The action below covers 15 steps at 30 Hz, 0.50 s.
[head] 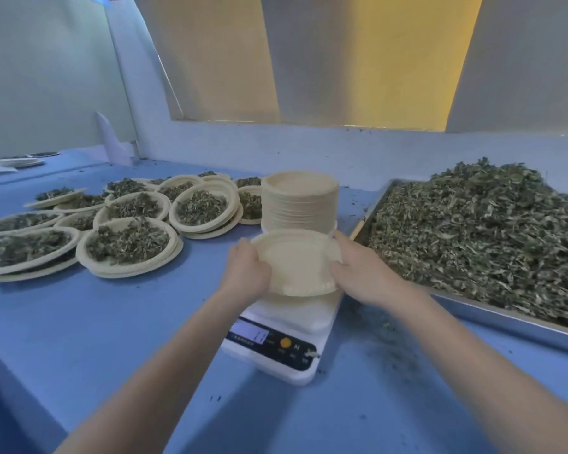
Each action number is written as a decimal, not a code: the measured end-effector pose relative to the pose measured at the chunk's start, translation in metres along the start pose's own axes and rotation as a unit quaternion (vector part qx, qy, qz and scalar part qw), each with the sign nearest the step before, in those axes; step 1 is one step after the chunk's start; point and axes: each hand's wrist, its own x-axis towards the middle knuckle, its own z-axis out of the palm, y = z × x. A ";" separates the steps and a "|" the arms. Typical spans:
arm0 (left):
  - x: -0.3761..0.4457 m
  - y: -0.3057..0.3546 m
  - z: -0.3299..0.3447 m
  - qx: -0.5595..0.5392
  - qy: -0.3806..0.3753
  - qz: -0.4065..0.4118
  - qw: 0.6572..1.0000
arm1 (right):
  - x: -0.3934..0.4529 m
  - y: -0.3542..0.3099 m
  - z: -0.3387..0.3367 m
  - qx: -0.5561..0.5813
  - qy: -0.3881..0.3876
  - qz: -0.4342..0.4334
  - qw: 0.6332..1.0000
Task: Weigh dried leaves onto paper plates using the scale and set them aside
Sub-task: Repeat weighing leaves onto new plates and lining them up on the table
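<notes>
We hold an empty paper plate point(297, 262) between our hands, left hand point(248, 268) and right hand point(358, 273) each curled on its rim, just above the scale point(286, 335). Set down off-centre, it could tip; the plate stack point(299, 199) just beyond our fingers might get knocked.

Both hands hold one empty cream paper plate point(297, 262) just above the white digital scale point(282, 335) on the blue bench point(112, 322), the left hand point(248, 273) gripping its left rim and the right hand point(358, 273) its right rim. Behind it stands a stack of empty cream plates point(299, 199). Leaf-filled paper plates point(128, 240) lie overlapping to the left, and a metal tray point(512, 319) heaped with dried green leaves point(489, 237) sits to the right.
</notes>
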 end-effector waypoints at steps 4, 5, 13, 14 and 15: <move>-0.009 -0.019 0.008 0.000 0.004 -0.005 1.000 | -0.008 0.006 0.017 -0.075 -0.015 0.024 0.997; -0.011 -0.022 0.009 0.000 0.004 -0.001 1.000 | -0.009 0.007 0.020 -0.087 -0.009 0.023 0.996; -0.011 -0.035 -0.005 -0.096 0.048 -0.003 0.994 | -0.014 0.015 0.025 -0.023 0.056 0.026 0.998; -0.011 -0.035 -0.005 -0.098 0.050 -0.003 0.994 | -0.014 0.016 0.026 -0.016 0.060 0.026 0.998; -0.010 -0.036 -0.005 -0.100 0.052 0.001 0.994 | -0.014 0.016 0.026 -0.009 0.064 0.026 0.998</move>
